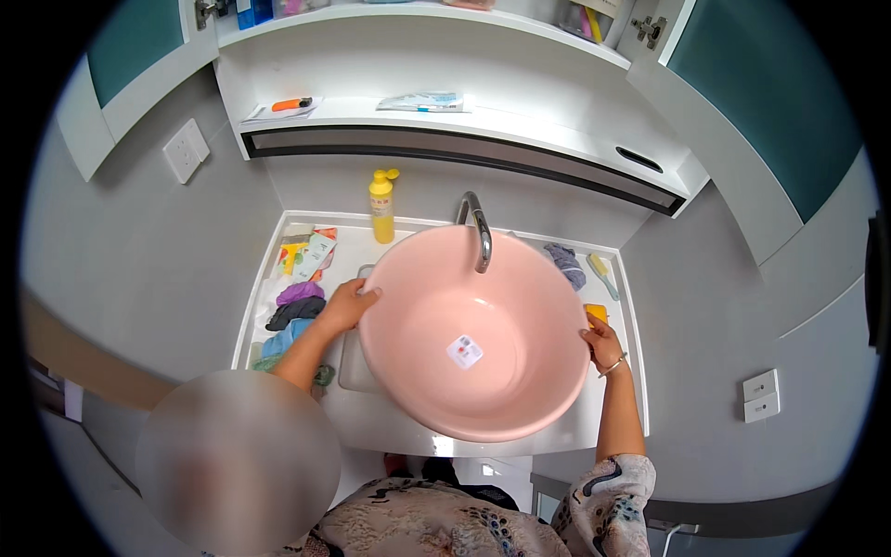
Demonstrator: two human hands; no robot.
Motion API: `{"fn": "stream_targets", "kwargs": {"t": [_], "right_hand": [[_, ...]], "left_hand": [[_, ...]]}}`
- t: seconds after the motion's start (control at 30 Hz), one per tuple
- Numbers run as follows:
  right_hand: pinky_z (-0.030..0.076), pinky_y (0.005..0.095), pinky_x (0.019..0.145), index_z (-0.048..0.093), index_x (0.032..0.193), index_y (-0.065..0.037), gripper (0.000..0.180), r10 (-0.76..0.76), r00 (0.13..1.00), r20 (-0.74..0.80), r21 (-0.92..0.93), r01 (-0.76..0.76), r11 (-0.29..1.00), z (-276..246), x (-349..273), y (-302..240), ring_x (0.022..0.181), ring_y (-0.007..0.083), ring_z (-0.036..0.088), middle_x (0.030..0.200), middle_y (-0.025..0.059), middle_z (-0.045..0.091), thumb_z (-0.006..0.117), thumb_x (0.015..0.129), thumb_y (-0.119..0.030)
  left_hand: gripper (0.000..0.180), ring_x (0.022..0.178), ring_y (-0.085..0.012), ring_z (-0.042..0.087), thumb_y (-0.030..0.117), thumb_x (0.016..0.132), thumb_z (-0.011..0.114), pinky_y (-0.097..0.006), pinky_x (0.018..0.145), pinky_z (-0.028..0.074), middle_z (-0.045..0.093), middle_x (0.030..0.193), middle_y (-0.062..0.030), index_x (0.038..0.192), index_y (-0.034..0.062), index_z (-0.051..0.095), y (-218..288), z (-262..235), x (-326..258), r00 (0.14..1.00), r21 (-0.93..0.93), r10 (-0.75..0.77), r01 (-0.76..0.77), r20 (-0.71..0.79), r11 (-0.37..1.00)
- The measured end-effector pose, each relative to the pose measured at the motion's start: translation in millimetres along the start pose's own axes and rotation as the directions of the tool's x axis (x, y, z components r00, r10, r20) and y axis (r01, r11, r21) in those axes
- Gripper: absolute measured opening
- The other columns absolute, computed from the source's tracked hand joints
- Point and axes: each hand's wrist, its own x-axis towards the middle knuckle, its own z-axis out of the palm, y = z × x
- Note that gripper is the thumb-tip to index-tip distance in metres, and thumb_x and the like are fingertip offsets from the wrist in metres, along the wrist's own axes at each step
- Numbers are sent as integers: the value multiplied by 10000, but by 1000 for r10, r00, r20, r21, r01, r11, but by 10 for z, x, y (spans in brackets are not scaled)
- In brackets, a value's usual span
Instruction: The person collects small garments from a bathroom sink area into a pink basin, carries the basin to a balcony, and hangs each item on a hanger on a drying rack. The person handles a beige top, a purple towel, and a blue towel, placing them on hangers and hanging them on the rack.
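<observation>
We hold a large pink plastic basin (473, 334) by its rim with both hands, and it sits over the sink (357, 371) in the white countertop (390, 422), covering most of it. Our left hand (348, 304) is clasped on the basin's left edge, fingers curled over the rim; our right hand (601, 342) grips the right edge the same way, a thin bangle (613, 366) on that wrist. The chrome tap (477, 230) arches over the basin's far rim — its spout hangs just inside the bowl. A small white sticker (465, 351) lies on the basin's inner floor. To the left, on the counter, lies a heap of small cloths (295, 311) in purple, dark and blue. A yellow bottle (381, 206) stands upright at the back — left of the tap. A brush (602, 275) and a grey-purple rag (565, 264) lie to the right.
</observation>
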Motion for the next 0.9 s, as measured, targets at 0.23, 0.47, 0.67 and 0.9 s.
{"fn": "stream_targets", "kwargs": {"t": [0.23, 0.47, 0.67, 0.9], "right_hand": [[503, 252, 598, 528, 1152, 34, 379, 102, 995, 17, -77, -100, 992, 446, -71, -300, 709, 144, 605, 907, 87, 616, 609, 815, -119], [453, 298, 808, 572, 1066, 55, 585, -440, 875, -203, -28, 444, 896, 446, -397, -537, 884, 178, 573, 971, 107, 614, 349, 929, -468], [395, 327, 884, 575, 942, 13, 759, -475, 845, -244, 207, 524, 826, 131, -278, -508, 945, 203, 528, 1023, 115, 580, 204, 869, -644], [389, 317, 815, 534, 634, -33, 804, -382, 924, -2, 242, 371, 896, 116, -41, -805, 884, 208, 520, 750, 108, 588, 132, 841, -698]], "left_hand": [[191, 357, -61, 382, 210, 879, 428, -195, 289, 219, 519, 607, 4, 860, 60, 545, -166, -593, -278, 971, -411, -203, 239, 129, 880], [228, 341, -50, 371, 209, 865, 435, -191, 277, 212, 520, 586, 24, 941, 55, 584, -300, -185, -542, 957, -509, -219, 288, 192, 811], [213, 369, -79, 388, 220, 878, 435, -191, 302, 256, 515, 578, 0, 903, 60, 573, -85, 178, -603, 870, -655, -448, 462, 206, 597], [237, 417, -86, 415, 264, 883, 435, -179, 318, 283, 510, 582, -7, 783, 84, 553, -482, -43, -398, 805, -588, -363, 592, 469, 552]]}}
